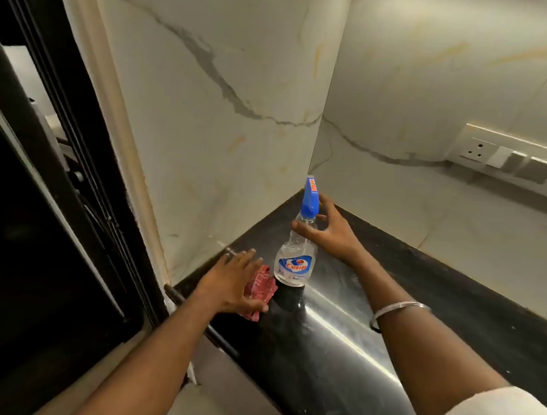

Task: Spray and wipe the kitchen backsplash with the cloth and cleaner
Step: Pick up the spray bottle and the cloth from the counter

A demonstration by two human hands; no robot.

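Note:
A clear spray bottle of cleaner [295,258] with a blue trigger head stands upright on the black counter [372,313] in the corner. My right hand [329,233] is at the bottle's neck, thumb in front and fingers spread behind, loosely around it. A folded red cloth [261,283] lies on the counter just left of the bottle. My left hand [232,281] rests flat on the cloth with straight fingers, covering most of it. The marble backsplash [223,121] rises behind on the left and back walls.
A switch and socket panel [511,160] sits on the back wall at right. A dark window frame [81,176] borders the left wall. The counter's front edge runs diagonally below my arms.

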